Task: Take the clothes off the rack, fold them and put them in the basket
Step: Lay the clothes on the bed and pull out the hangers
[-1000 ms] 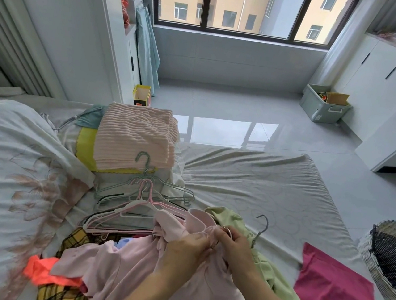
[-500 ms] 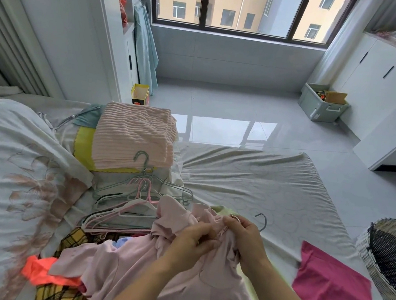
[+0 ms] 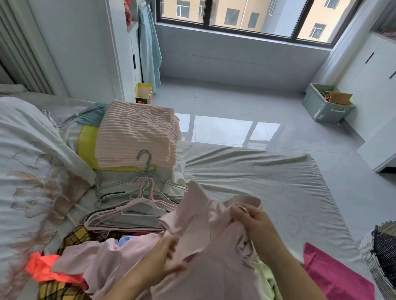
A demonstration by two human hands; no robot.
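Observation:
A pale pink shirt lies bunched on top of a heap of clothes at the near edge of the bed. My left hand grips its fabric low at the front. My right hand pinches the collar area higher up, where a small piece of wire hanger shows. Under the shirt lie a light green garment, a yellow plaid garment and an orange one. A magenta cloth lies flat to the right. The woven basket stands on the floor at the right edge.
Several loose hangers are piled on the bed left of the shirt. Behind them sits a folded pink striped blanket on a yellow one. A white quilt covers the left. A grey bin stands by the far cabinets.
My hands have moved apart: the left hand dropped lower down the shirt front, the right hand stayed at the collar. The hanger hook seen earlier beside my right hand is now hidden.

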